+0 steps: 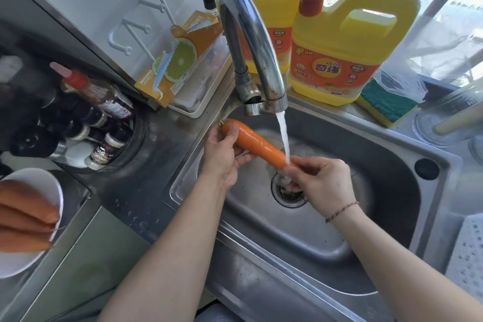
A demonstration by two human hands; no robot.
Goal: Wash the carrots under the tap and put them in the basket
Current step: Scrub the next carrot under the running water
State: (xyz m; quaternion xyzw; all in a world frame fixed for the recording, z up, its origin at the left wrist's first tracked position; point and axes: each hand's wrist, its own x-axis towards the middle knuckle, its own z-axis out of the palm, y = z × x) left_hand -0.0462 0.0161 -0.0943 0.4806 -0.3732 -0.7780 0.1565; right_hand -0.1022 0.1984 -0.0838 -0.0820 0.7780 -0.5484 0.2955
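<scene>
An orange carrot [257, 142] lies slanted over the steel sink [379, 154]. My left hand [222, 154] grips its thick stem end, thumb on top. My right hand [318, 180] holds its thin tip, fingers curled round it. Water runs from the chrome tap [251, 42] onto the tip and my right fingers, above the drain [287, 195]. Three more carrots [24, 219] lie on a white plate [49, 183] at the left edge. A white perforated basket [470, 251] shows at the right edge.
Two yellow detergent jugs [342, 55] stand behind the sink, with a green and yellow sponge [386, 104] to their right. Sauce bottles [99, 102] fill a round holder at the left. An orange box [177, 60] leans in a white tray behind the tap.
</scene>
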